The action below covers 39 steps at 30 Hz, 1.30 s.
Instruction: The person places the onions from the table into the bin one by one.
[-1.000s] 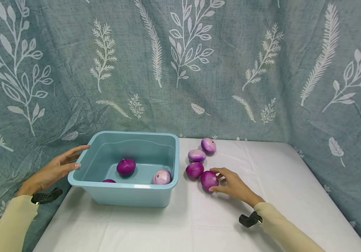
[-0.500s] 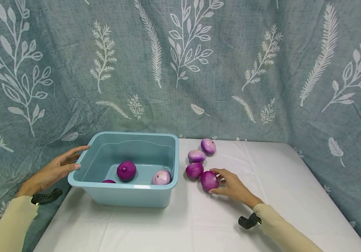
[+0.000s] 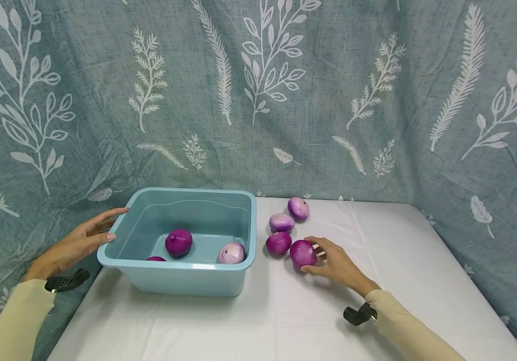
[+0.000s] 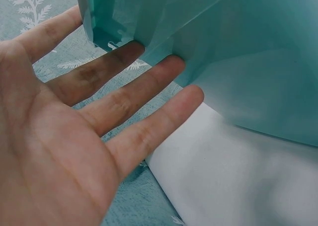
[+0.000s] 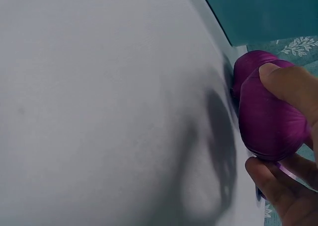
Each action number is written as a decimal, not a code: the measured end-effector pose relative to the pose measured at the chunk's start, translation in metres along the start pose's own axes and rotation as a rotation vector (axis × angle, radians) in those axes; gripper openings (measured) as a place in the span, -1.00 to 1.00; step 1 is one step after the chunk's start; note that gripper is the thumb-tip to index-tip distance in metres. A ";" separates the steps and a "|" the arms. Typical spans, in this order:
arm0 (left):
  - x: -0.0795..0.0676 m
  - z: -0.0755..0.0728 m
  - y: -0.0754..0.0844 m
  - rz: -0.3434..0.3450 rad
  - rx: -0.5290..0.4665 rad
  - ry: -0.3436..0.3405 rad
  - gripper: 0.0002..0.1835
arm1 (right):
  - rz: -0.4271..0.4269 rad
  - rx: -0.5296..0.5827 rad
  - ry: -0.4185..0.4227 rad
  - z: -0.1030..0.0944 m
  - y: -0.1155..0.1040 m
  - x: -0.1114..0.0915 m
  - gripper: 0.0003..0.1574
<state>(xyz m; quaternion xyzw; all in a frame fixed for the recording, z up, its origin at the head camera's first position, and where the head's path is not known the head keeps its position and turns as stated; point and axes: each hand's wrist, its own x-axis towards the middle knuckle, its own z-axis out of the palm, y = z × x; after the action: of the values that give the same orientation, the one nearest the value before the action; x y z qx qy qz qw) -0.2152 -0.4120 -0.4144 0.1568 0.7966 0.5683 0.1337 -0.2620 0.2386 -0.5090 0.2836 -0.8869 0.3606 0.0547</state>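
Observation:
My right hand point(image 3: 337, 265) grips a red onion point(image 3: 302, 253) between thumb and fingers, at the front of a small group of onions on the white table. In the right wrist view, the thumb lies over the top of the held onion point(image 5: 271, 116) and fingertips sit beneath it. At the basin's left end is my left hand point(image 3: 75, 245), thumb and index finger at the rim of the light blue basin point(image 3: 181, 281). The left wrist view shows straight fingers point(image 4: 149, 129) against its outer wall. Inside lie a dark red onion point(image 3: 179, 242), a paler onion point(image 3: 231, 253) and a partly hidden one point(image 3: 156, 259).
Behind the held onion, a red onion point(image 3: 279, 243) and two paler onions point(image 3: 282, 222) point(image 3: 299, 208) stand in a row right of the basin. A patterned curtain point(image 3: 321, 100) hangs along the back and sides of the white-covered table point(image 3: 222, 331).
The gripped onion has shifted slightly right and up, away from the red one beside it. The dark onion in the basin has rocked, its tip turning. My left hand keeps its place.

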 end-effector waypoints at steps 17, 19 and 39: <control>0.000 -0.001 -0.001 -0.008 0.000 0.001 -0.28 | -0.004 -0.004 0.081 -0.028 -0.019 0.018 -0.06; 0.000 -0.001 -0.001 -0.011 -0.001 0.000 -0.28 | -0.011 -0.006 0.084 -0.029 -0.022 0.021 -0.05; 0.001 0.000 -0.003 0.016 -0.010 0.000 -0.28 | -0.124 0.004 0.118 -0.036 -0.062 0.050 0.00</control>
<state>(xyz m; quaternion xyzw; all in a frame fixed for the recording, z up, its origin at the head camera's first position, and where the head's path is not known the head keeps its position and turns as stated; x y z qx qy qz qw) -0.2162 -0.4125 -0.4177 0.1625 0.7925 0.5732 0.1301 -0.2735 0.2034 -0.4296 0.3163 -0.8621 0.3745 0.1284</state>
